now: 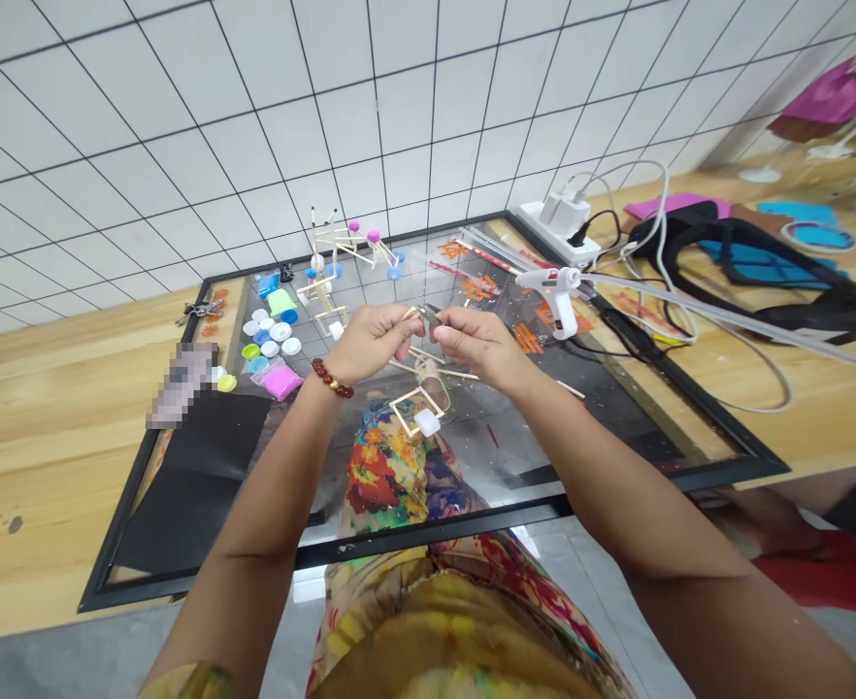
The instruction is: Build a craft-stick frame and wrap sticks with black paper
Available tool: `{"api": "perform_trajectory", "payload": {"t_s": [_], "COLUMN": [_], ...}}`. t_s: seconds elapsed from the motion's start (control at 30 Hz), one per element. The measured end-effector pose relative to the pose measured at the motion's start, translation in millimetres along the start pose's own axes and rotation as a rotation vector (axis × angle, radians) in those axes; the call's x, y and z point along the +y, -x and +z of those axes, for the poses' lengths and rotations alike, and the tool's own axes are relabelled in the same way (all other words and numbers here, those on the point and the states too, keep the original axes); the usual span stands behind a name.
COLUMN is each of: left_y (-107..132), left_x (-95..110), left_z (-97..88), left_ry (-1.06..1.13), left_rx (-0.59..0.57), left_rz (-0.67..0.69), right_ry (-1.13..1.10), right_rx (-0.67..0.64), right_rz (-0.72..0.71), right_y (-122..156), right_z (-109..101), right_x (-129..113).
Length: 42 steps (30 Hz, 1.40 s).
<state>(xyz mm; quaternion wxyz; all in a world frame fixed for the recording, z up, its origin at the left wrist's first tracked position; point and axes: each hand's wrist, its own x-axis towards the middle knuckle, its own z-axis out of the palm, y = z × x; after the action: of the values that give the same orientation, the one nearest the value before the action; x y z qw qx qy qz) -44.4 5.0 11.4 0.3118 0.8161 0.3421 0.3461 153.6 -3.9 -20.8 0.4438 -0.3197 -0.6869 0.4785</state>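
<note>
White tiled wall [253, 126] is rising behind one long wooden tabletop [49, 456], which is supporting one black-framed reflective panel [435, 532]. The panel is mirroring the person's floral garment [391, 485]. To the right, the tabletop is holding one black strap bag [763, 277], one white power strip [559, 228] and one white hot glue gun [557, 296], with one long translucent glue stick [726, 320] extending from the gun. On the panel, three stick models are standing or lying: one with pink and blue balls [351, 248], one narrower model [322, 301], and one square-framed model [417, 403] just below the hands, carrying one white cube [426, 421]. Three clay packets, pink [282, 382], green [280, 302] and blue [268, 284], are lying near about ten small round caps [268, 335]. Both hands are raised above the panel, close together. The left hand [374, 342], wearing one reddish bead bracelet [332, 378], is pinching one thin wooden stick [410, 314] between thumb and fingers. The right hand [482, 345] is pressed together around one small dark metal-tipped tool [432, 320], its exact type too small to tell. Stick and tool are meeting between the hands.
</note>
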Motion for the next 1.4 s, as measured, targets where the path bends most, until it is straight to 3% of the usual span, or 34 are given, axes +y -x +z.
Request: {"api": "perform_trajectory", "payload": {"t_s": [0.13,0.23,0.3,0.4,0.47,0.57,0.73,0.87,1.0,1.1,1.17,1.4], "left_y": [2,1,0,-2,-2,-1,1,0,-1,-2,-1,-4], "left_x": [0,-2,-1,2,3,1,-4,-7,-7,-6,-5,-1], "left_z": [-5.9,-3.0,1.7,11.9,18.8,25.8,30.5,31.0,21.6,9.3,2.4,3.5], "left_ry": [0.405,0.437,0.214,-0.386,-0.707,-0.905,-0.938,-0.763,-0.292,0.066,0.179,0.460], "left_rx": [-0.186,-0.241,-0.124,0.185,0.295,0.259,0.196,0.238,0.184,0.117,0.125,0.076], "left_rz": [-0.171,-0.198,-0.130,-0.035,-0.035,-0.047,-0.039,-0.007,0.089,0.034,-0.020,-0.126], "right_ry": [0.021,0.052,0.050,0.035,0.033,0.035,0.013,0.000,0.019,0.078,0.141,0.153], "right_rx": [-0.074,-0.069,-0.028,0.065,0.106,0.125,0.131,0.136,0.086,0.052,0.048,0.261], "right_rz": [-0.028,-0.038,-0.028,-0.004,0.013,0.032,0.063,0.053,0.006,-0.027,-0.042,-0.052], "right_y": [4,4,2,-1,-3,-4,-5,-4,0,3,3,-1], "right_z": [-5,-5,-5,-2,0,3,7,7,3,5,8,10], "right_x": [-10,-10,-6,2,6,9,9,9,3,-5,-7,0]}}
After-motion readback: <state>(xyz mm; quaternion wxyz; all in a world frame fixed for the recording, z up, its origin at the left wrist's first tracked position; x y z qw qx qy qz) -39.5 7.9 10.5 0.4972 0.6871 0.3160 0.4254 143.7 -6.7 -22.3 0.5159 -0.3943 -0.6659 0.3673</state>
